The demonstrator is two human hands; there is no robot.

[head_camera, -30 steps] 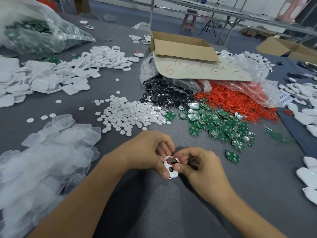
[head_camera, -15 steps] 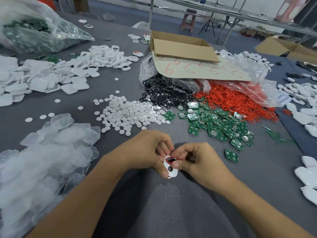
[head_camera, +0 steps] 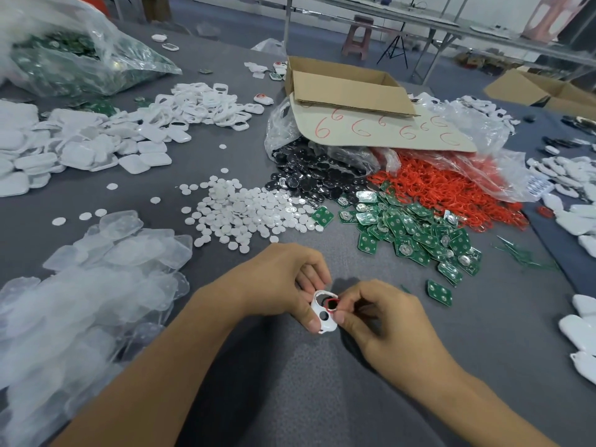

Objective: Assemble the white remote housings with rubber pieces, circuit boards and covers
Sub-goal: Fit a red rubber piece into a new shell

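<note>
While pinched: glossy white housing

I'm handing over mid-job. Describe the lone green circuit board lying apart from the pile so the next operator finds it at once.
Start at the open brown cardboard box with red sixes on its flap, then follow the heap of green circuit boards towards the hands. Just past its near edge lies a single green square circuit board flat on the grey table, right of the right hand. It alone touches no other board.

Bare forearms (sleeveless, ringless hands)
</note>
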